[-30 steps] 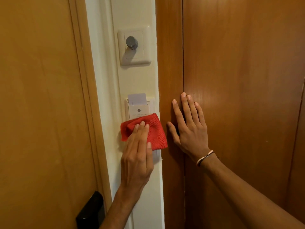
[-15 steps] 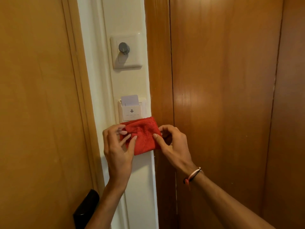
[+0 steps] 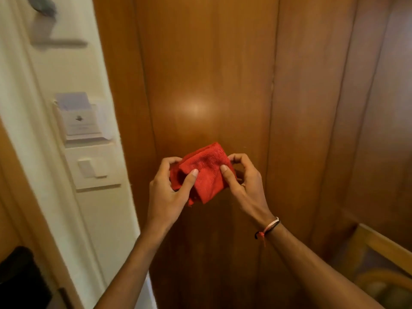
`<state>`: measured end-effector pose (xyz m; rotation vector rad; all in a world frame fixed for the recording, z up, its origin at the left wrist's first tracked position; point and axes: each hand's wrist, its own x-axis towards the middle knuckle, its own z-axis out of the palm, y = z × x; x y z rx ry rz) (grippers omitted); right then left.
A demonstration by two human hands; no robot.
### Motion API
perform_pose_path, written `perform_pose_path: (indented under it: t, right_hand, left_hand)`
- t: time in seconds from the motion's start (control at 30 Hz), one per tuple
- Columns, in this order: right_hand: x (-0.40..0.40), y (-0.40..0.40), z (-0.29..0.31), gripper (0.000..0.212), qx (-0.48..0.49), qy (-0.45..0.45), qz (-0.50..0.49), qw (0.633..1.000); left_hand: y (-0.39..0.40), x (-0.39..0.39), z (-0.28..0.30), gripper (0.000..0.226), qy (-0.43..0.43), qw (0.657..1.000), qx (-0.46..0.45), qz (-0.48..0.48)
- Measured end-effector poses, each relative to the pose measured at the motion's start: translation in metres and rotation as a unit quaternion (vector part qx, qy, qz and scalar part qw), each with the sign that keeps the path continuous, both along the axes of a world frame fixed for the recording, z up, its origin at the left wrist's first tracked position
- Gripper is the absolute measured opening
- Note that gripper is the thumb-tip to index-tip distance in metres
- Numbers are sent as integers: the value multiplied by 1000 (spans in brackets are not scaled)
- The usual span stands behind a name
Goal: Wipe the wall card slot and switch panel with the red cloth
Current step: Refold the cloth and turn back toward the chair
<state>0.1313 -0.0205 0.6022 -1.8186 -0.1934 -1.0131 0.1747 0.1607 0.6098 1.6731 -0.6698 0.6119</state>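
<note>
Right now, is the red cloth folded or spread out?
Folded: the red cloth is a bunched, layered wad pinched between the left hand and right hand.

We can read no words or numbers. The white plastic wall card slot (image 3: 80, 124), well up and left of our left fingertips (image 3: 194, 172), bears a small dark downward arrow with blurred, unreadable lines of print beneath it.

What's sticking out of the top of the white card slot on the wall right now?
A pale card stands in the white wall card slot, its upper part showing above the holder. The lower part is hidden inside. The picture is blurred, so any print on the card cannot be read.
</note>
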Motion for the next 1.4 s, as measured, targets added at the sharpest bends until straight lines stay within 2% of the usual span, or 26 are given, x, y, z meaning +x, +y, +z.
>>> perform_pose_path:
  t: [0.2,0.37,0.47,0.63,0.73,0.8,0.9,1.0,1.1,1.17,1.3,1.4]
  right_hand:
    - [-40,-85,-47,14,-48,92,-62,993]
    - [-64,-138,-115,14,-9,268,-70,961]
    - [-80,-159,-175,19,43,372,-58,925]
    - [-107,-187,-289,29,93,550,-47,829]
    - [-125,-198,-361,14,118,630,-31,767]
    - [-139,-198,-401,5,129,654,-26,745]
    - [-161,-194,-458,25,171,687,-49,704]
    - [-184,-187,-513,37,257,704,-73,658]
    - [-200,-182,-553,37,296,703,-80,642]
    - [-209,-177,-569,33,280,710,-63,643]
    - [-217,-167,-584,33,234,723,-33,649]
    - [-212,-163,-576,36,127,759,0,639]
  left_hand:
    - [-79,-14,-67,36,126,990,-5,-68]
    - [-124,-31,-150,37,235,970,16,-63]
    - [-142,-49,-209,34,316,946,49,-60]
    - [-167,-88,-318,32,481,865,129,-63]
    - [-183,-114,-380,24,553,815,165,-46]
    - [-189,-128,-414,22,609,774,163,-54]
    - [-194,-146,-467,16,685,707,163,-61]
    - [-198,-163,-520,34,745,649,143,-56]
    - [-202,-177,-562,45,777,613,142,-20]
    - [-203,-184,-580,52,784,601,154,-27]
    - [-199,-194,-604,64,783,599,156,-56]
    - [-193,-195,-598,58,757,616,195,-96]
